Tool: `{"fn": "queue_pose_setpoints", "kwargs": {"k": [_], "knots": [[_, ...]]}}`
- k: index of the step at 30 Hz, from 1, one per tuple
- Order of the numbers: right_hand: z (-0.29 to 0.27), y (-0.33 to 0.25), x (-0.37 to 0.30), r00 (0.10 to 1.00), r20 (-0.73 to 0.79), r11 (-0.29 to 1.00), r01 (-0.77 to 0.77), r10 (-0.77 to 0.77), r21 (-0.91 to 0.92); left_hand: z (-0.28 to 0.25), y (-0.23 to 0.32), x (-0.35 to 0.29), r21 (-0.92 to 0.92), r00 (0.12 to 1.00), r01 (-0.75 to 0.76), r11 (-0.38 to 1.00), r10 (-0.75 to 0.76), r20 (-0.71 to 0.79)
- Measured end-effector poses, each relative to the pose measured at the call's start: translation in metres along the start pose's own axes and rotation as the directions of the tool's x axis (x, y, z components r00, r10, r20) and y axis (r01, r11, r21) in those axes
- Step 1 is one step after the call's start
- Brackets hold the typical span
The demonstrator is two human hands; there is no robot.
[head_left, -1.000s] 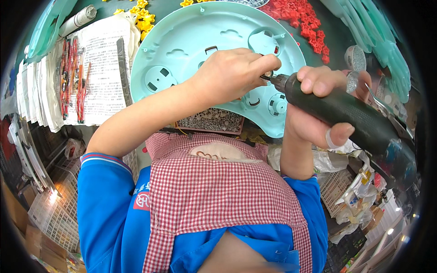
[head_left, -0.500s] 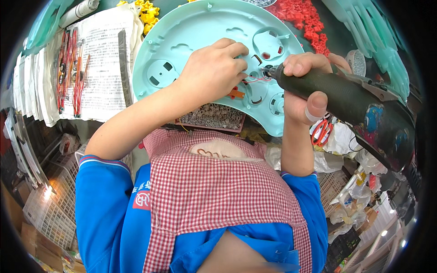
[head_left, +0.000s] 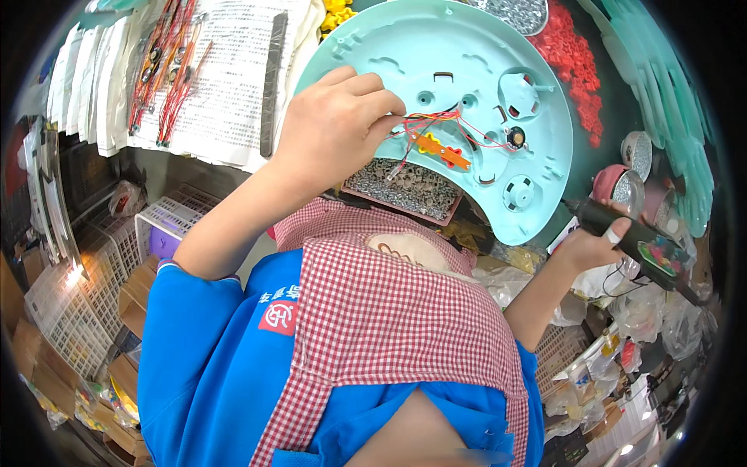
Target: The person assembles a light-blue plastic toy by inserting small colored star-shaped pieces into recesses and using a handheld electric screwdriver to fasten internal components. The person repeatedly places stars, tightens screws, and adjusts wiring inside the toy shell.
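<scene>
A curved teal plastic shell (head_left: 537, 179) lies hollow side up in front of me. In it are red and other coloured wires (head_left: 436, 117), an orange circuit strip (head_left: 451, 153) over yellow and red parts, and a round black component (head_left: 516, 138), perhaps a small speaker. Over the shell's left part, my left hand (head_left: 334, 124) is closed in a pinch, with the wires running to its fingertips. My right hand (head_left: 593, 247) grips a dark power screwdriver (head_left: 642, 243), off the shell's right side.
A tray of small metal parts (head_left: 401, 191) sits at the shell's near edge. Red parts (head_left: 572, 70) and stacked teal shells (head_left: 661, 93) lie to the right, near a pink-rimmed bowl (head_left: 615, 183). Wire bundles (head_left: 167, 78) rest on printed paper (head_left: 229, 78) at left.
My right hand has taken the screwdriver from the black component to the right, away from the shell. My left hand is now closed at the wires. The whole view has shifted.
</scene>
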State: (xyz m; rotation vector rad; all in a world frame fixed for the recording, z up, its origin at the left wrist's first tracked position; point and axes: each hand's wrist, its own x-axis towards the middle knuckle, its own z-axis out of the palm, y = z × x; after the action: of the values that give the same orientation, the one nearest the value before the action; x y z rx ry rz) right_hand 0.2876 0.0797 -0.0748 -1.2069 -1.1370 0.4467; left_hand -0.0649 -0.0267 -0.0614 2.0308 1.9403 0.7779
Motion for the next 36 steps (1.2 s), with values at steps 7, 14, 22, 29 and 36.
{"fn": "queue_pose_setpoints", "kwargs": {"k": [7, 14, 22, 29, 36], "knots": [[0.033, -0.054, -0.023, 0.574, 0.412, 0.687, 0.693, -0.708, 0.216, -0.006, 0.017, -0.018, -0.079, 0.990, -0.006, 0.997, 0.017, 0.140], [0.142, -0.054, -0.072, 0.043, 0.965, 0.835, 0.513, -0.257, 0.200, -0.011, 0.000, -0.013, -0.018, 1.000, 0.011, 1.000, -0.010, 0.029], [0.167, -0.058, -0.083, -0.011, 0.935, 0.705, 0.653, -0.356, 0.276, 0.000, -0.012, -0.006, 0.007, 0.989, 0.028, 1.000, -0.029, 0.145], [0.154, -0.055, -0.073, 0.386, 0.922, 0.964, -0.225, -0.044, 0.140, -0.003, 0.003, 0.015, -0.519, 0.977, 0.201, 0.831, -0.130, 0.170], [0.141, -0.065, -0.047, 0.427, 0.874, 0.945, -0.310, 0.232, -0.100, 0.049, 0.003, 0.045, -0.813, 0.932, 0.361, 0.456, -0.171, 0.319]]}}
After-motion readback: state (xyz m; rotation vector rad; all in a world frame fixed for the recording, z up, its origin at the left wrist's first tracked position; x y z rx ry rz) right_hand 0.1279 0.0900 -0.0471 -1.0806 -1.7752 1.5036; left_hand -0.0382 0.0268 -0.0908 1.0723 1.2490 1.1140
